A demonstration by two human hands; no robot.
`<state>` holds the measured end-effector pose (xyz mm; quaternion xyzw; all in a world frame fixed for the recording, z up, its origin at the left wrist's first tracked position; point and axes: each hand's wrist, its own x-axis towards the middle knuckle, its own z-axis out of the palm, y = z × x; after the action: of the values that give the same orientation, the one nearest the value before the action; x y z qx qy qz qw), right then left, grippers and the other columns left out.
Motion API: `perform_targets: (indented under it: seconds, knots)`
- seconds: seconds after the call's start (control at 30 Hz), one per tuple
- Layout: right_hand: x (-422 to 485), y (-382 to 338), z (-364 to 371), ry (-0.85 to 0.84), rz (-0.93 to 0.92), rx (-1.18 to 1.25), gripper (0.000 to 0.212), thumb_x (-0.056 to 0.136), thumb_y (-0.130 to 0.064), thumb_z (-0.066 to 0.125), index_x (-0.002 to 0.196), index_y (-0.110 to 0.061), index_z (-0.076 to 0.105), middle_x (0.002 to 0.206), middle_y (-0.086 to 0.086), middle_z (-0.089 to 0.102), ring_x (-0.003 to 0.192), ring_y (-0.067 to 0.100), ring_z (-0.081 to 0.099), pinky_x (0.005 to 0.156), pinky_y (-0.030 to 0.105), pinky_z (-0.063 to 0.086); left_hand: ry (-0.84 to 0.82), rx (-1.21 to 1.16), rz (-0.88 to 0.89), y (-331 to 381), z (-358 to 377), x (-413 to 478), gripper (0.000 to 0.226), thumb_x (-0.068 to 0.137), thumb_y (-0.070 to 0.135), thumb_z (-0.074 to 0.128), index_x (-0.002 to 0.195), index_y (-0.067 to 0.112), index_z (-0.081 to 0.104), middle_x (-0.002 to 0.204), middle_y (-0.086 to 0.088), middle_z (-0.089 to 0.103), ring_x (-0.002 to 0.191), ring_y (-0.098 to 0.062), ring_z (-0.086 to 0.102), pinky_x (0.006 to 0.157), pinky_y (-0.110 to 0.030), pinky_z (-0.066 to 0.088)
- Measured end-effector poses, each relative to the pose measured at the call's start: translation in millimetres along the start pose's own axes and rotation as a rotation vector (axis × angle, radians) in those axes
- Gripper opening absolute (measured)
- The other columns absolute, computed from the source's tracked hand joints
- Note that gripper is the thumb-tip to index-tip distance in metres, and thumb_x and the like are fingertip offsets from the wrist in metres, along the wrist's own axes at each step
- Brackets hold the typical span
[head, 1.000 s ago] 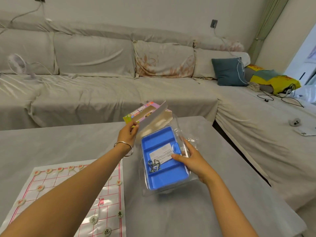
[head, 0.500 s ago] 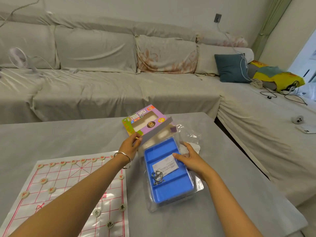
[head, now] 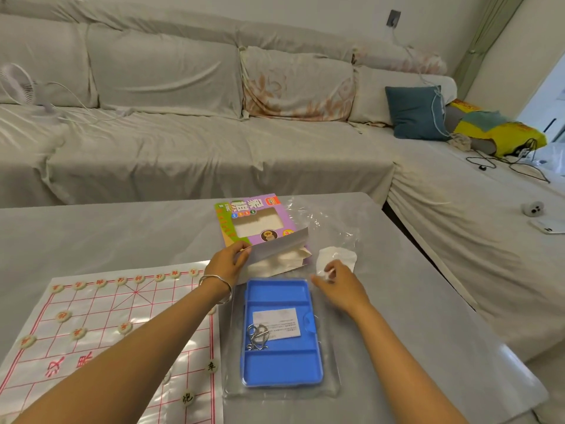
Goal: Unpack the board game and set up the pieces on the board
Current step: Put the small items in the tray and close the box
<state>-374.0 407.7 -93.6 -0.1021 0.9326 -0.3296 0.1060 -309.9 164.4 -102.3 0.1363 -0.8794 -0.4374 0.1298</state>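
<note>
A paper chess board (head: 101,325) with red lines lies at the table's left, with several round cream pieces (head: 63,315) on it. My left hand (head: 227,264) pinches the open flap of the purple game box (head: 260,226), which lies flat behind a blue plastic tray (head: 281,365). The tray sits in a clear plastic cover and holds a white card (head: 279,322) and a metal wire puzzle (head: 257,336). My right hand (head: 337,284) hovers by the tray's far right corner, fingers curled at a white crumpled wrapper (head: 336,258).
The grey table (head: 397,316) ends at the right near a covered sofa (head: 214,142). A clear plastic bag (head: 324,221) lies beside the box. A small fan (head: 18,84), a blue cushion (head: 415,113), cables and a phone (head: 550,226) rest on the sofa.
My left hand lowered the box from a raised tilt down onto the table. My right hand left the tray's edge and moved up to the white wrapper. The view tilted down.
</note>
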Motion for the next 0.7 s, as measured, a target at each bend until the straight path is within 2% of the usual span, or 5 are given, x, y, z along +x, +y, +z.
perform_targets:
  seconds: [0.1, 0.27, 0.37, 0.5, 0.7]
  knots:
    - [16, -9, 6, 0.131, -0.061, 0.128, 0.032, 0.083, -0.043, 0.064, 0.099, -0.019, 0.050, 0.100, -0.003, 0.056, 0.089, 0.017, 0.055, 0.071, 0.025, 0.041, -0.007, 0.018, 0.002, -1, 2, 1, 0.027, 0.097, 0.029, 0.041, 0.114, 0.015, 0.057, 0.117, -0.008, 0.061, 0.103, -0.027, 0.055, 0.081, -0.033, 0.047]
    - [38, -19, 25, 0.075, 0.090, 0.210, 0.040, 0.085, -0.046, 0.061, 0.107, -0.013, 0.055, 0.095, -0.002, 0.057, 0.091, 0.018, 0.056, 0.079, 0.029, 0.045, 0.020, -0.047, -0.015, -2, 7, 0, 0.026, 0.096, 0.027, 0.043, 0.113, 0.013, 0.057, 0.119, -0.008, 0.060, 0.105, -0.026, 0.055, 0.081, -0.028, 0.044]
    - [49, -16, 33, 0.116, 0.177, 0.272, 0.036, 0.082, -0.048, 0.063, 0.094, -0.014, 0.060, 0.086, -0.003, 0.058, 0.083, 0.017, 0.055, 0.072, 0.026, 0.040, 0.041, -0.093, -0.028, -2, 9, 2, 0.023, 0.095, 0.027, 0.045, 0.112, 0.014, 0.054, 0.122, -0.007, 0.059, 0.109, -0.027, 0.054, 0.082, -0.029, 0.045]
    - [62, -14, 34, 0.083, 0.262, 0.367, 0.033, 0.075, -0.043, 0.070, 0.060, -0.014, 0.061, 0.060, -0.001, 0.054, 0.057, 0.016, 0.046, 0.055, 0.025, 0.037, 0.049, -0.069, -0.046, -1, 11, 7, 0.020, 0.095, 0.026, 0.044, 0.113, 0.017, 0.045, 0.123, -0.008, 0.055, 0.107, -0.026, 0.054, 0.081, -0.034, 0.050]
    - [77, -19, 10, -0.080, 0.281, 0.189, 0.030, 0.078, -0.022, 0.061, 0.053, -0.006, 0.057, 0.051, 0.009, 0.057, 0.042, 0.018, 0.046, 0.043, 0.021, 0.036, 0.134, 0.101, -0.030, -2, 17, 14, 0.030, 0.095, 0.030, 0.045, 0.122, 0.020, 0.040, 0.119, -0.008, 0.057, 0.101, -0.029, 0.058, 0.081, -0.034, 0.051]
